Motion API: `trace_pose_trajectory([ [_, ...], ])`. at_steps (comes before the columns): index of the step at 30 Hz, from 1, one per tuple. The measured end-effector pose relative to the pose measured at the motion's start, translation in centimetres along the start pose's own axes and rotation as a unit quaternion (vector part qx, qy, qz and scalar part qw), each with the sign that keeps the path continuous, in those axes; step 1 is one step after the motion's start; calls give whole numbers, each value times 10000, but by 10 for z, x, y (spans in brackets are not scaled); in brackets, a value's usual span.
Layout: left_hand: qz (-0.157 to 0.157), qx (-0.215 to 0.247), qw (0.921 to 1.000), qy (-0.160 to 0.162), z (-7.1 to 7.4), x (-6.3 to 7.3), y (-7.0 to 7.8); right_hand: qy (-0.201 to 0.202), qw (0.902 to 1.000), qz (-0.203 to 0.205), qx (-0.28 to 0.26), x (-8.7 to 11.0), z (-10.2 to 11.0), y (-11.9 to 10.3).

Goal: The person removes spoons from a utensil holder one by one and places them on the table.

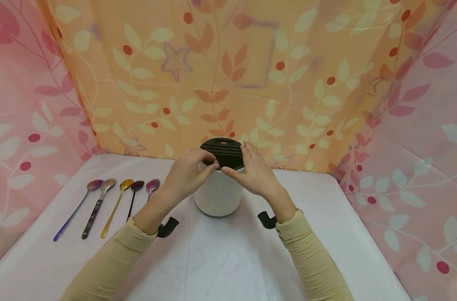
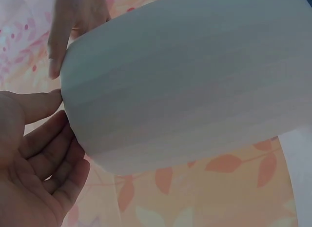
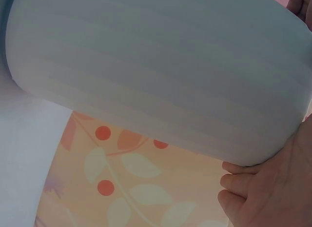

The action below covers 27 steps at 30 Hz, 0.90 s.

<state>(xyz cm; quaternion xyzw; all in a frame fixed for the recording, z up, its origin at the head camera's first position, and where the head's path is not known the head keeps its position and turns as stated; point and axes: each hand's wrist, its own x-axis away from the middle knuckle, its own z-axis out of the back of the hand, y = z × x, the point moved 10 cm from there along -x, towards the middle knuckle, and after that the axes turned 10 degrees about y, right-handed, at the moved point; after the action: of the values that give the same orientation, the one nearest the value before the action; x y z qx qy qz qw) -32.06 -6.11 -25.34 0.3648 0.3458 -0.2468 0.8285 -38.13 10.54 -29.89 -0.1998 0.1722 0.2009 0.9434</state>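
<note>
A white cylindrical container (image 1: 218, 196) with a black slotted lid (image 1: 228, 161) on top stands upright at the back middle of the table. My left hand (image 1: 187, 171) is at the lid's near left edge, thumb and index finger pinching there with the other fingers curled. On the right side my right hand (image 1: 256, 171) rests against the rim, its fingers straight and its thumb reaching across the front edge. The left wrist view has the left thumb and fingers (image 2: 48, 154) right at the container's top. In the right wrist view several right fingertips (image 3: 236, 188) show beyond the rim.
Several spoons lie in a row at the left: a purple-blue one (image 1: 78, 209), one with a dark handle (image 1: 93, 217), a gold one (image 1: 117, 209), and others partly behind the left arm. Pink and orange patterned cloth (image 1: 228, 83) hangs around the white table (image 1: 221, 259).
</note>
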Motion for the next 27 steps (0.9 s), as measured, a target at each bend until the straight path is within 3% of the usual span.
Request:
trace_pose_trajectory([
  [11,325,461,9984,-70,-9,-14,-3,-22,10000,11,71,-1,1,0],
  [20,690,658,9950,-281,-21,-25,-14,-15,10000,19,-13,-1,1,0],
  [27,667,688,9948,-334,-25,-30,-15,-31,10000,24,-56,-1,0,1],
])
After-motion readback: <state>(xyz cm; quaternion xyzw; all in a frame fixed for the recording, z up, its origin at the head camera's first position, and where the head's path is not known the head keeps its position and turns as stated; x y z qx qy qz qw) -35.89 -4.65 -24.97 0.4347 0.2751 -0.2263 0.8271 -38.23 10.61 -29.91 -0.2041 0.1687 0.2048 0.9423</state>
